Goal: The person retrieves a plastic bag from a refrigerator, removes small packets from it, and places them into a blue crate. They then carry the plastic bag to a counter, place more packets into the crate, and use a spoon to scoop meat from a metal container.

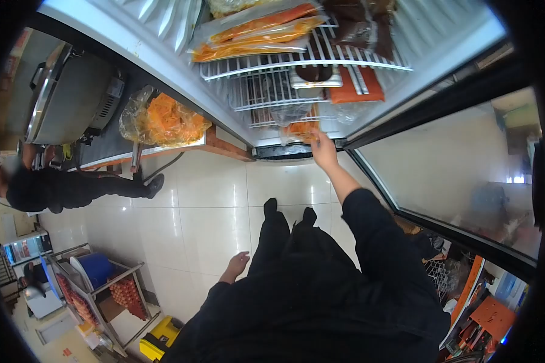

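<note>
My right hand [325, 152] reaches low into the open refrigerator, its fingers closed on the edge of a clear plastic bag of orange food [299, 129] at the bottom. My left hand [237, 264] hangs beside my body over the floor, loosely curled with fingers partly apart, and nothing shows in it. Above the right hand, wire shelves [248, 66] carry flat clear bags of orange food [257, 36], a dark brown bag [363, 27], a white container with dark contents [315, 75] and a red-orange packet [357, 86].
The glass refrigerator door [454, 163] stands open on the right. On the left counter sit another bag of orange food [169, 121] and a large metal cooker [72, 94]. Another person [60, 187] stands there. A rack [103, 284] and a yellow box [160, 337] are lower left.
</note>
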`<state>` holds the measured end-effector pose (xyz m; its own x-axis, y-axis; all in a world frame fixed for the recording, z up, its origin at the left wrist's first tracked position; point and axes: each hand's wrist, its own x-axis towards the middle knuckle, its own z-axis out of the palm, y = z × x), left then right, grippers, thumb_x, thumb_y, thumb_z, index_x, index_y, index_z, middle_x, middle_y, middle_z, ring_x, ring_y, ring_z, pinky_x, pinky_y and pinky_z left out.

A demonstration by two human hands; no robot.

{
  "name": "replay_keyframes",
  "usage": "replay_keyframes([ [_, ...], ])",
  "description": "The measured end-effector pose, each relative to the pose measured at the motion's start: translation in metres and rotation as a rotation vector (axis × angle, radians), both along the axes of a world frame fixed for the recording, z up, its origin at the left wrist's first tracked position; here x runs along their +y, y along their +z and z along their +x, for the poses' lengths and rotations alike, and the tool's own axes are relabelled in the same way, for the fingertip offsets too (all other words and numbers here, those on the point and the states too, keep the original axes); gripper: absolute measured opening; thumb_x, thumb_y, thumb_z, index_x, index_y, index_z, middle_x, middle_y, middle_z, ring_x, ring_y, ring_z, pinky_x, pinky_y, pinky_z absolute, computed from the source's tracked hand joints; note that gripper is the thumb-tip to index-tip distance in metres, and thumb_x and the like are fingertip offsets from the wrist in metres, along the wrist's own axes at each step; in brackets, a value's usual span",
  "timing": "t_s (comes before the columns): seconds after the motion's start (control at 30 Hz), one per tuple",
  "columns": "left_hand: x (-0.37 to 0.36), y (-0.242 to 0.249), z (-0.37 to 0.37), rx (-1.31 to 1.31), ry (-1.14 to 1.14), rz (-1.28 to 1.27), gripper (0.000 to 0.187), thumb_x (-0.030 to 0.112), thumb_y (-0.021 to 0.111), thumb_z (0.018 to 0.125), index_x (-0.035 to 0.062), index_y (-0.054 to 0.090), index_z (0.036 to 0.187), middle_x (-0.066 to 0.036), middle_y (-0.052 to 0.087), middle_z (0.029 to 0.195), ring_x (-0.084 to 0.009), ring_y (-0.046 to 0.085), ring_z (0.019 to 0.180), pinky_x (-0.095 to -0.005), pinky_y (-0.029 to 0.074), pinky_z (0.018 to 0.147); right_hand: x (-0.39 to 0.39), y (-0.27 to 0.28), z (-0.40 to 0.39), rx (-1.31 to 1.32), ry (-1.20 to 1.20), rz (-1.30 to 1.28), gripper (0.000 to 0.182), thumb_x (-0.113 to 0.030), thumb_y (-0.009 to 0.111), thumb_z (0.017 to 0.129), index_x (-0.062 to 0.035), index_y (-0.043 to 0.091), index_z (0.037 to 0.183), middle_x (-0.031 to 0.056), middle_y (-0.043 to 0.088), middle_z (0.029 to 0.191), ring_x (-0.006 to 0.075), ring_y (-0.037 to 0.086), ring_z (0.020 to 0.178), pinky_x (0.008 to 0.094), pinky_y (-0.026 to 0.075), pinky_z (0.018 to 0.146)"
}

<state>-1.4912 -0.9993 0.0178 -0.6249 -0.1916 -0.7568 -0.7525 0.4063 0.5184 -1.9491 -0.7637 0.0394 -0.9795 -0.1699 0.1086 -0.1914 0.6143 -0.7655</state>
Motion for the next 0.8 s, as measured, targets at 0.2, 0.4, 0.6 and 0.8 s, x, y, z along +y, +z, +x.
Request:
replay_keyframes([
  [0.2, -0.057, -0.011, 0.051, -0.026, 0.211, -0.051, 0.037, 0.027, 0.055, 0.088, 0.006, 0.058, 0.118, -0.016, 0.066, 0.096, -0.0252, 0.064, 0.088, -0.0349, 0.049, 0.079, -0.092, 0.001, -0.097, -0.108, -0.027, 0.648, 0.044, -0.033, 0.061, 0.081, 0.002, 0.059, 0.109, 0.0195, 0.061, 0.109, 0.0336, 0.058, 0.101, 0.042, 0.046, 0.088],
  [0.4, -0.1, -0.01, 0.106, -0.184, 0.375, -0.029, 0.036, 0.025, 0.055, 0.086, 0.0076, 0.059, 0.118, -0.014, 0.067, 0.089, -0.0197, 0.063, 0.075, -0.0317, 0.05, 0.072, -0.125, -0.04, -0.113, -0.204, 0.085, 0.713, 0.029, -0.026, 0.053, 0.084, -0.0063, 0.065, 0.103, 0.0194, 0.064, 0.104, 0.035, 0.061, 0.096, 0.0427, 0.049, 0.083],
  [0.6, -0.113, -0.018, 0.1, -0.288, 0.339, 0.049, 0.032, 0.022, 0.058, 0.084, 0.0084, 0.061, 0.113, -0.013, 0.067, 0.091, -0.0208, 0.064, 0.078, -0.0316, 0.051, 0.071, -0.158, 0.005, -0.055, -0.315, 0.192, 0.329, 0.036, -0.025, 0.052, 0.086, -0.0027, 0.062, 0.112, 0.0206, 0.062, 0.108, 0.037, 0.058, 0.103, 0.0439, 0.044, 0.092],
  [0.8, -0.138, -0.049, 0.074, -0.078, 0.206, 0.033, 0.022, 0.008, 0.064, 0.076, 0.0078, 0.065, 0.097, -0.011, 0.061, 0.114, -0.0262, 0.06, 0.1, -0.0345, 0.053, 0.08, -0.122, -0.03, -0.028, 0.033, 0.147, -0.078, 0.043, -0.019, 0.059, 0.084, -0.0032, 0.054, 0.123, 0.0205, 0.052, 0.126, 0.0352, 0.047, 0.119, 0.0396, 0.038, 0.1],
])
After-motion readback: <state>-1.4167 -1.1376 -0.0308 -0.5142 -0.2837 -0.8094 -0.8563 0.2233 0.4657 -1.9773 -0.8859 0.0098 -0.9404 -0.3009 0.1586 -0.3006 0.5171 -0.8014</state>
